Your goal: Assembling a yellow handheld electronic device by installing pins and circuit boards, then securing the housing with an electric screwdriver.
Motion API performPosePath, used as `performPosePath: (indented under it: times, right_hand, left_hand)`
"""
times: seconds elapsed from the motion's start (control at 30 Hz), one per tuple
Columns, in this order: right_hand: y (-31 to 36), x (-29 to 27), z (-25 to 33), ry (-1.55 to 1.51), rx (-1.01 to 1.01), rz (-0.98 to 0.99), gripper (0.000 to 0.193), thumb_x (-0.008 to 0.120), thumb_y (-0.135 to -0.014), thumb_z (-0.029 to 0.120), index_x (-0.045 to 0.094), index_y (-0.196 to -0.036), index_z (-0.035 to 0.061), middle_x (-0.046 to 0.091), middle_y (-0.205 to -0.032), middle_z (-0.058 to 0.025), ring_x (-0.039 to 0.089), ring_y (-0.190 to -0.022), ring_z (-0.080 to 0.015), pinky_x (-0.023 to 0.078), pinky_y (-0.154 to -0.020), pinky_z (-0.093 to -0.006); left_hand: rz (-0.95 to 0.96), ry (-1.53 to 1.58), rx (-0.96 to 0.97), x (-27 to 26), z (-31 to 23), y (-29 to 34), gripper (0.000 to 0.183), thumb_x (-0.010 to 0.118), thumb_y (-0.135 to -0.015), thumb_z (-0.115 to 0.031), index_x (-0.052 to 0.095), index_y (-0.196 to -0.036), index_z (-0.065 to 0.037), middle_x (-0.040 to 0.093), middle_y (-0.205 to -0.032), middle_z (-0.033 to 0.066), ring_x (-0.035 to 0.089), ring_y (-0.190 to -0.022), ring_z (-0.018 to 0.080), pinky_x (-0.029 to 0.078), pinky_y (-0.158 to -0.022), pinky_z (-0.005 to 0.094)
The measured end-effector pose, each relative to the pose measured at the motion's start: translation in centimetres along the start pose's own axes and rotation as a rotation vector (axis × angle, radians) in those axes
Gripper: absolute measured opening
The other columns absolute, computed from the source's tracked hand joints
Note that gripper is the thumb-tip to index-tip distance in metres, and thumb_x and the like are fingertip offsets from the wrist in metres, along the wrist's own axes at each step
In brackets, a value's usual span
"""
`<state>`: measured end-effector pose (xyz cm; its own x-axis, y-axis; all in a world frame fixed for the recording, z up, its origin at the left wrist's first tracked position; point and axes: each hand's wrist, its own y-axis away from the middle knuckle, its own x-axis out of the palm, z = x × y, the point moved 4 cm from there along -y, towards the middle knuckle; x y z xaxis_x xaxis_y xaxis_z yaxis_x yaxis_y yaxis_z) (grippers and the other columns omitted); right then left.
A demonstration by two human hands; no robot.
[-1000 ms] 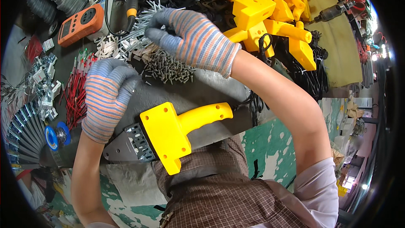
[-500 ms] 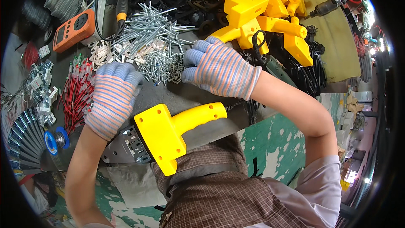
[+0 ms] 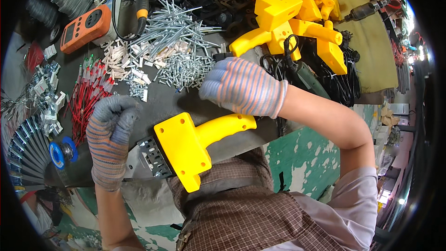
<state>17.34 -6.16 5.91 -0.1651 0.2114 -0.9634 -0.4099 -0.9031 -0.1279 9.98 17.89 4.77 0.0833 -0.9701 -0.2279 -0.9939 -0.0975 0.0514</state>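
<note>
My left hand (image 3: 110, 142), in a striped knit glove, is raised left of a yellow plastic power-tool housing (image 3: 181, 144). Its fingers are curled toward the thumb, and whatever they hold is too small or hidden. My right hand (image 3: 244, 86), gloved alike, is closed above the housing's handle; the inside of its grip is hidden. Just left of it is a heap of short screws (image 3: 183, 72). The housing lies on the bench with a perforated metal plate (image 3: 151, 155) at its left end.
Long screws (image 3: 174, 25), white pieces (image 3: 116, 58) and red-wired lights (image 3: 90, 95) lie in heaps beyond my hands. An orange meter (image 3: 86, 28) and a soldering iron (image 3: 142, 0) are at the back left. More yellow housings (image 3: 278, 7) and black cables (image 3: 341, 83) crowd the back right. A solder spool (image 3: 62, 152) stands left.
My left hand has drawn back from the small-parts heaps toward me and turned, its fingers curling. My right hand has come slightly nearer, away from the screws.
</note>
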Motion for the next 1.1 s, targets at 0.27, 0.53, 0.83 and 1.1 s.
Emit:
performPosePath:
  times: [0.27, 0.53, 0.83, 1.1]
  right_hand:
    - [-2.4, 1.0, 1.5, 0.298, -0.096, 0.299, 0.013, 0.056, -0.086, 0.020, 0.062, -0.089, 0.0084, 0.064, -0.080, -0.0115, 0.067, -0.078, -0.0308, 0.054, -0.062, -0.0414]
    - [-1.9, 0.6, 0.0, -0.335, 0.337, 0.101, 0.019, 0.062, -0.079, 0.014, 0.062, -0.096, 0.0053, 0.068, -0.087, -0.0165, 0.065, -0.080, -0.0390, 0.054, -0.069, -0.0421]
    - [-2.5, 0.2, 1.4, -1.172, 0.572, -0.019, 0.015, 0.075, -0.077, 0.009, 0.064, -0.085, 0.0037, 0.063, -0.081, -0.0012, 0.058, -0.078, -0.0090, 0.048, -0.074, -0.0250]
    - [-2.4, 1.6, 2.4, -1.098, 0.541, 0.017, 0.014, 0.071, -0.076, 0.014, 0.064, -0.082, 0.0024, 0.062, -0.073, -0.0013, 0.054, -0.069, -0.0064, 0.047, -0.066, -0.0251]
  left_hand:
    - [0.095, -0.102, 0.107, 0.5, 0.1, 1.2, 0.022, 0.065, -0.086, 0.005, 0.062, -0.106, -0.004, 0.066, -0.090, 0.0039, 0.061, -0.083, 0.0118, 0.049, -0.077, 0.0259]
    - [0.094, -0.520, 0.488, 1.1, -0.6, 2.7, 0.037, 0.065, -0.084, 0.007, 0.055, -0.118, -0.004, 0.067, -0.100, 0.0092, 0.066, -0.093, 0.0181, 0.052, -0.081, 0.0304]
    - [0.118, -0.732, 0.599, 1.8, -2.2, 3.2, 0.035, 0.069, -0.080, -0.001, 0.062, -0.114, -0.007, 0.065, -0.098, 0.0141, 0.062, -0.088, 0.0356, 0.050, -0.079, 0.0431]
    - [0.180, -0.844, 0.767, 2.9, -2.2, 3.6, 0.045, 0.060, -0.073, -0.005, 0.061, -0.118, -0.007, 0.063, -0.100, 0.0093, 0.061, -0.092, 0.0281, 0.050, -0.084, 0.0412]
